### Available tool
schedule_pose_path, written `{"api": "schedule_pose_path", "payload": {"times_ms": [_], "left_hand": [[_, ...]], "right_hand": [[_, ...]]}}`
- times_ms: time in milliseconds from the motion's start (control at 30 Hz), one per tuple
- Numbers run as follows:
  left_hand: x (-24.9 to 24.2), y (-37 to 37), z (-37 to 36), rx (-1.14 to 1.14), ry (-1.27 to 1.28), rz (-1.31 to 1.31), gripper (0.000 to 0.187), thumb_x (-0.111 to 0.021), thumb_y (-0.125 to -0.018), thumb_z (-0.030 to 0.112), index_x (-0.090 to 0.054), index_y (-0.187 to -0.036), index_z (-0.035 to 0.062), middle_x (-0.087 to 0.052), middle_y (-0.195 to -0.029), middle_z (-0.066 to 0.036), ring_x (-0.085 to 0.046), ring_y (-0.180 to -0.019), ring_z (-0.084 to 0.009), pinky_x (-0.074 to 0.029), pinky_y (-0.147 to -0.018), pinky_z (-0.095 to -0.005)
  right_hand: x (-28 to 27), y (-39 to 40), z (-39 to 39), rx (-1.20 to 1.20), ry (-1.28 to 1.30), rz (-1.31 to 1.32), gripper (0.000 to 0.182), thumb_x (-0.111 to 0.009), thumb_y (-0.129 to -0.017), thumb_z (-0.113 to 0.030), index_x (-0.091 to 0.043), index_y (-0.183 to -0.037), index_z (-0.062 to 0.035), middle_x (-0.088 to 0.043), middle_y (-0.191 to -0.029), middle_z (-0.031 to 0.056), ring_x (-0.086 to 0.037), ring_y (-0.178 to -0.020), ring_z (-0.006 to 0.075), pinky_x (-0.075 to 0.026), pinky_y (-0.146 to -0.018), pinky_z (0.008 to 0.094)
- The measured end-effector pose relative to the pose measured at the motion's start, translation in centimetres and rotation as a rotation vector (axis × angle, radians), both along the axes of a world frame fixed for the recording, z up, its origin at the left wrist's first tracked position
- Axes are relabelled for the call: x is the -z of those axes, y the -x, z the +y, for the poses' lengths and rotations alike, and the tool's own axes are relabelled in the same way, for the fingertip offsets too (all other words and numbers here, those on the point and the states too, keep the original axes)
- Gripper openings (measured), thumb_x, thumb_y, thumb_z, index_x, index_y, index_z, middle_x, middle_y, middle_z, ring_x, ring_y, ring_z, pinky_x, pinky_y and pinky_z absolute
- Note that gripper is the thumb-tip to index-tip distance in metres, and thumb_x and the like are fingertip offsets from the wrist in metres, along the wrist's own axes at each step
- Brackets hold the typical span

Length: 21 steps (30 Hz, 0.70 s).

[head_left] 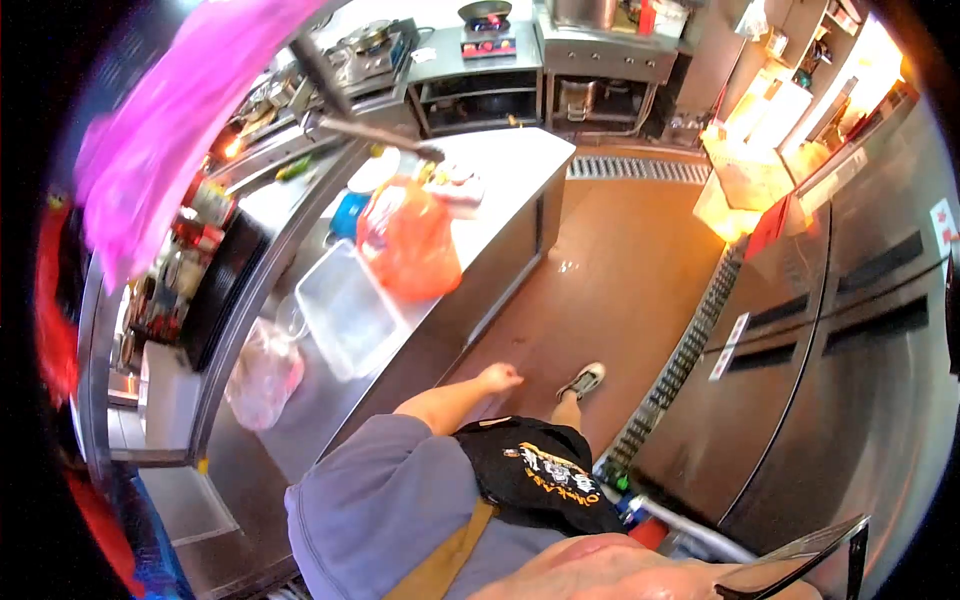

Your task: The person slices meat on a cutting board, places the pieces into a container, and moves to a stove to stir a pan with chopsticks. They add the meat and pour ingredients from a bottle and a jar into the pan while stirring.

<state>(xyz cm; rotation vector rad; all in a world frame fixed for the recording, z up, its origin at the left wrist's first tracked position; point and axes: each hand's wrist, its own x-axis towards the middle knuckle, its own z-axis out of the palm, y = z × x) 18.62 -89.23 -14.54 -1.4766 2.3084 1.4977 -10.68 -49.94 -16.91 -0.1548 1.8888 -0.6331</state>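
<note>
My left hand hangs beside the front of the steel counter, its fingers curled and nothing visible in them. It touches nothing and is nearest the black apron on my body. My right hand is out of view. On the counter to the left lie a clear plastic tray, a red plastic bag with contents I cannot make out, and a clear bag. A blue container is partly behind the red bag.
Steel refrigerator doors line the right side. A drain grate crosses the brown floor. Cardboard boxes stand at the far right. A pan sits on a burner at the back. Pink plastic hangs at upper left.
</note>
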Motion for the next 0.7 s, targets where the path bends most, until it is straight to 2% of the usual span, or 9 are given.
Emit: {"api": "schedule_pose_path", "payload": {"times_ms": [100,133,200,233,267,400,533,667,700], "left_hand": [[4.8,-1.4,-4.0,0.064,0.03,-0.245,0.045,-0.055,-0.085,0.049,-0.071,-0.091,0.0074,-0.067,-0.103,-0.019,-0.062,-0.097,-0.0365,-0.048,-0.086,-0.0476],[5.6,-2.5,-5.8,0.42,0.235,-0.342,0.044,-0.054,-0.086,0.048,-0.071,-0.095,0.0087,-0.066,-0.109,-0.019,-0.061,-0.103,-0.0362,-0.046,-0.091,-0.0477],[2.4,-0.3,-9.1,-0.036,-0.14,-0.587,0.042,-0.053,-0.087,0.047,-0.072,-0.097,0.0105,-0.066,-0.11,-0.018,-0.061,-0.103,-0.0352,-0.047,-0.091,-0.0454],[2.2,1.2,-11.5,-0.056,-0.134,-0.569,0.042,-0.053,-0.087,0.047,-0.072,-0.097,0.0105,-0.066,-0.11,-0.018,-0.061,-0.103,-0.0352,-0.047,-0.091,-0.0454],[2.2,2.4,-13.6,-0.155,-0.052,-0.522,0.04,-0.055,-0.086,0.045,-0.072,-0.097,0.0107,-0.067,-0.107,-0.017,-0.063,-0.099,-0.0321,-0.048,-0.089,-0.0425],[-2.8,11.0,-21.8,-0.741,-0.261,-0.086,0.032,-0.065,-0.082,0.039,-0.072,-0.095,0.0103,-0.071,-0.094,-0.012,-0.066,-0.086,-0.0215,-0.052,-0.08,-0.0344],[-4.9,20.5,-31.5,-0.71,-0.37,0.253,0.028,-0.068,-0.083,0.033,-0.072,-0.095,0.0088,-0.071,-0.088,-0.007,-0.065,-0.08,-0.0153,-0.052,-0.073,-0.0314],[-5.5,28.7,-43.6,-0.33,-0.194,0.342,0.032,-0.066,-0.085,0.037,-0.069,-0.101,0.0095,-0.07,-0.091,-0.005,-0.065,-0.08,-0.0152,-0.051,-0.073,-0.0291],[-10.3,30.1,-46.3,-0.306,-0.209,0.315,0.033,-0.065,-0.086,0.039,-0.068,-0.101,0.0101,-0.07,-0.091,-0.005,-0.065,-0.081,-0.0155,-0.051,-0.073,-0.03]], "right_hand": [[-0.9,7.6,-8.8,-0.082,0.028,0.017,0.02,-0.054,-0.09,-0.018,-0.054,-0.077,-0.0032,-0.053,-0.066,0.0067,-0.047,-0.051,0.0192,-0.039,-0.048,0.0327],[-1.7,10.5,-11.9,-0.129,0.061,0.032,0.019,-0.055,-0.09,-0.018,-0.054,-0.078,-0.0033,-0.053,-0.066,0.0066,-0.047,-0.051,0.0194,-0.039,-0.048,0.0328],[-4.7,16.7,-19.4,-0.11,0.121,0.013,0.017,-0.055,-0.089,-0.017,-0.054,-0.08,-0.0033,-0.053,-0.066,0.0065,-0.047,-0.051,0.0197,-0.039,-0.047,0.0331],[-6.4,19.5,-24.1,0.244,0.012,-0.107,0.013,-0.055,-0.088,-0.017,-0.054,-0.084,-0.0041,-0.053,-0.066,0.0075,-0.049,-0.049,0.0201,-0.039,-0.043,0.0331],[-1.6,24.9,-26.6,0.224,0.088,-0.157,0.022,-0.056,-0.09,-0.022,-0.055,-0.073,-0.0075,-0.056,-0.062,0.0067,-0.054,-0.048,0.0176,-0.044,-0.042,0.0311],[-7.2,37.5,-43.8,-0.029,0.155,0.101,0.021,-0.056,-0.09,-0.026,-0.055,-0.077,-0.0093,-0.055,-0.063,0.0046,-0.05,-0.046,0.0156,-0.037,-0.036,0.0294],[-9.8,43.6,-58.6,0.021,0.303,0.167,0.017,-0.057,-0.091,-0.024,-0.058,-0.089,-0.0078,-0.055,-0.066,0.0045,-0.05,-0.05,0.0131,-0.039,-0.04,0.0273],[-9.7,43.2,-69.6,0.151,0.337,0.105,0.015,-0.057,-0.09,-0.022,-0.056,-0.089,-0.0067,-0.054,-0.069,0.0038,-0.05,-0.052,0.0142,-0.039,-0.041,0.0283],[-9.1,42.9,-71.1,0.076,0.292,0.08,0.015,-0.057,-0.09,-0.021,-0.057,-0.09,-0.006,-0.055,-0.069,0.0042,-0.05,-0.052,0.0147,-0.04,-0.041,0.0289]]}}
